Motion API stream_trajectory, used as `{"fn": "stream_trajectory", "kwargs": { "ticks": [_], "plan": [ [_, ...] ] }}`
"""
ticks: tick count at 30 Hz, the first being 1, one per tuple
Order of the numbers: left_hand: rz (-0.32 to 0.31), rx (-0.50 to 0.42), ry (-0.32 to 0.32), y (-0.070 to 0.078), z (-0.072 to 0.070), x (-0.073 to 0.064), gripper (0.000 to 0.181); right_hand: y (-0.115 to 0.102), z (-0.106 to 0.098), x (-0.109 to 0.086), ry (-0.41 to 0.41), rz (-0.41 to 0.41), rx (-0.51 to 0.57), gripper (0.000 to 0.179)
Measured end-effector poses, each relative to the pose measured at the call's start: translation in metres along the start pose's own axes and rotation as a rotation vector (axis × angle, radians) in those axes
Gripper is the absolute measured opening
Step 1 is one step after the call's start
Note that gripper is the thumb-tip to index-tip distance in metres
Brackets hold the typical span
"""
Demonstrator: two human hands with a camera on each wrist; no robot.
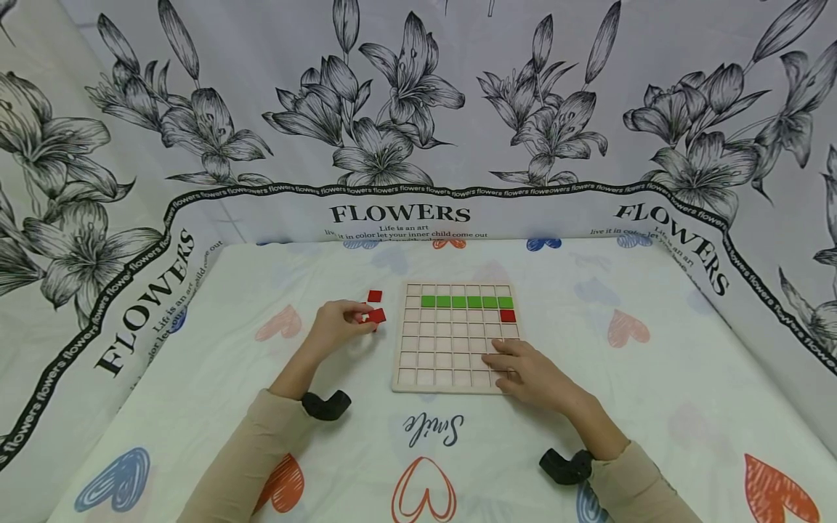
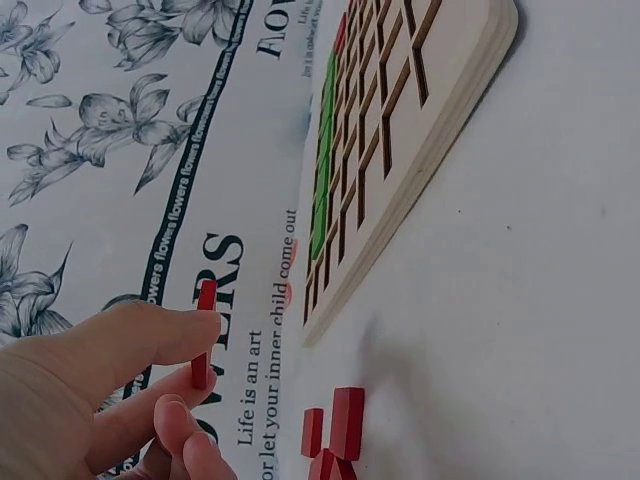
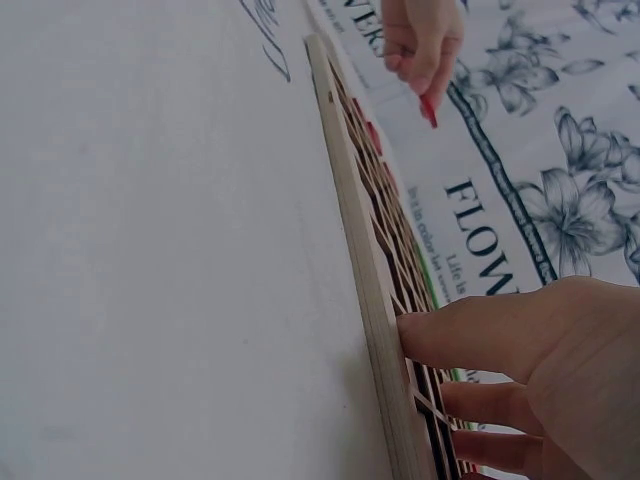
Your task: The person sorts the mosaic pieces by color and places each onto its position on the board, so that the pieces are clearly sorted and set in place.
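Note:
My left hand (image 1: 336, 327) pinches a small red square tile (image 1: 375, 315) between thumb and fingertips, left of a wooden grid board (image 1: 395, 363). The left wrist view shows this tile edge-on, raised off the table. Loose red tiles (image 2: 347, 425) lie on the cloth below that hand, partly hidden by it in the head view. Over the board's lower right part rests my right hand (image 1: 532, 374), fingers extended across the squares and thumb at the near edge (image 3: 362, 270). Several green tiles (image 1: 459, 301) fill most of the second row from the far side. One red tile (image 1: 507, 316) sits below the row's right end.
A white cloth with printed hearts (image 1: 423, 488) covers the table. Behind it hangs a curtain with flower drawings (image 1: 386, 109), its lower border meeting the table's far side. Each wrist carries a black curved piece, one at the left cuff (image 1: 325, 405), one at the right (image 1: 565, 466).

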State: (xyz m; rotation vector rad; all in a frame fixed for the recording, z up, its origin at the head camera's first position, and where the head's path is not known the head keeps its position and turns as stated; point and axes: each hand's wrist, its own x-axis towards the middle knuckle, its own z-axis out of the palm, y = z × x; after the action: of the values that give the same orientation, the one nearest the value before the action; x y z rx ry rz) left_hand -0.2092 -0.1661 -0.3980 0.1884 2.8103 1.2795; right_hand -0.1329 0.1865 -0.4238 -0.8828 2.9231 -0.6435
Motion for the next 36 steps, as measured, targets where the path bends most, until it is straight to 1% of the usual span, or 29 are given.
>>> {"fn": "stream_trajectory", "kwargs": {
  "ticks": [5, 14, 21, 29, 36],
  "plan": [
    [-0.013, 0.009, -0.015, 0.005, 0.003, 0.0, 0.032, 0.001, 0.002, 0.0, -0.007, 0.014, -0.008, 0.039],
    [0.027, 0.016, -0.022, 0.011, 0.011, 0.002, 0.031, 0.002, 0.003, 0.0, -0.009, 0.019, -0.015, 0.039],
    [0.045, 0.006, -0.028, 0.019, 0.016, 0.004, 0.028, 0.003, 0.004, 0.001, -0.007, 0.011, -0.013, 0.04],
    [0.082, 0.028, -0.029, 0.028, 0.022, 0.005, 0.028, 0.003, 0.005, 0.001, 0.001, -0.001, -0.021, 0.04],
    [0.086, 0.013, -0.035, 0.034, 0.027, 0.007, 0.027, 0.003, 0.004, 0.001, -0.002, 0.003, -0.019, 0.04]
  ]
}}
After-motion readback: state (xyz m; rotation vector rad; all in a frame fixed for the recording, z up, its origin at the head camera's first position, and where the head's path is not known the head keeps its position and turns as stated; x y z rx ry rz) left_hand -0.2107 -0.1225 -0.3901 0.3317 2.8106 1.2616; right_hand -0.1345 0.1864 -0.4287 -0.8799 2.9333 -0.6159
